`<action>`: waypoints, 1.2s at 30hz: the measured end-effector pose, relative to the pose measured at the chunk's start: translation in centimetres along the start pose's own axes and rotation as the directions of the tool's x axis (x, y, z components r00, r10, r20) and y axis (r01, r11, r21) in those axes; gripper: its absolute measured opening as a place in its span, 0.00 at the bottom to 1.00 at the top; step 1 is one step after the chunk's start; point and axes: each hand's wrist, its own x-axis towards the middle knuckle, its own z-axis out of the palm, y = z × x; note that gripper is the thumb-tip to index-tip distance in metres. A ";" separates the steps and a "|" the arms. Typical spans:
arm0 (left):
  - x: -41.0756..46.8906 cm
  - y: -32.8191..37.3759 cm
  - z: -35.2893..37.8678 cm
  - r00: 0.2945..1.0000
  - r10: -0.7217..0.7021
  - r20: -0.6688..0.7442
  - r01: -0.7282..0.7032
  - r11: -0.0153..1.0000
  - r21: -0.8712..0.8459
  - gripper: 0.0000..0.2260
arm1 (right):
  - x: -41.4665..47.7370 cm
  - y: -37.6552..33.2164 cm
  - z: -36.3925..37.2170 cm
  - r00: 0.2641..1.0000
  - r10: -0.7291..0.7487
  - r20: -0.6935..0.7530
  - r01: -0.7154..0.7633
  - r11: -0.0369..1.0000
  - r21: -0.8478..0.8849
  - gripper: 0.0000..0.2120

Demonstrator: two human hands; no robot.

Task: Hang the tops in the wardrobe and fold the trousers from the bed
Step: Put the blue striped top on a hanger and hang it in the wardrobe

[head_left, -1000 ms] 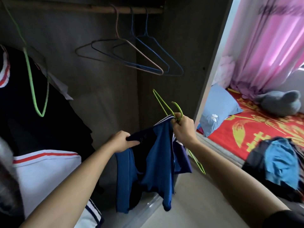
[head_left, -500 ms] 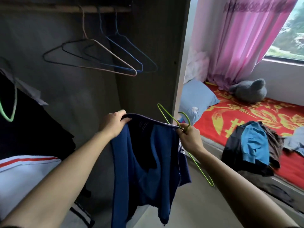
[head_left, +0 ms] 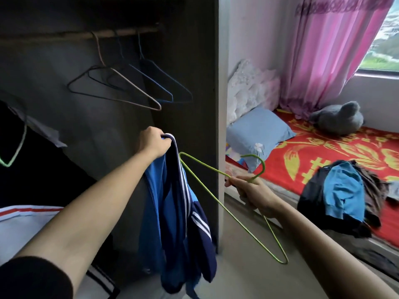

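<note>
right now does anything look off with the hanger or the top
Yes. The green hanger in the right hand is outside the blue top, not threaded through it; the top dangles bunched from the left hand. Nothing looks torn or spilled.

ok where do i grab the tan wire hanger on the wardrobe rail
Pinch the tan wire hanger at its neck, just under the hook, coming from the front and below. The hook sits over the wooden rail, so lifting there should free it.

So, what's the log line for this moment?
left hand: grips blue top | right hand: holds green hanger | top: not yet on hanger
</note>
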 end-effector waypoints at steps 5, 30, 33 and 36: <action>-0.4 0.9 -0.2 0.999 -0.041 -0.023 0.043 0.994 0.102 0.10 | -0.1 0.3 0.9 0.978 -0.196 -0.063 0.190 0.977 -0.097 0.13; -4.3 1.9 -1.8 0.980 0.195 0.045 -0.182 0.961 -0.210 0.04 | 9.7 -1.7 6.2 0.888 -0.191 -0.419 0.148 0.980 -0.133 0.11; -4.3 2.6 -2.5 0.944 0.329 0.006 -0.324 0.932 -0.164 0.04 | 10.3 -2.1 5.6 0.922 -0.123 -0.367 0.088 0.990 -0.111 0.15; -4.5 2.8 -1.5 0.917 0.362 0.166 -0.328 0.923 -0.200 0.06 | 9.6 -3.1 5.0 0.905 -0.212 -0.370 0.181 0.977 -0.116 0.19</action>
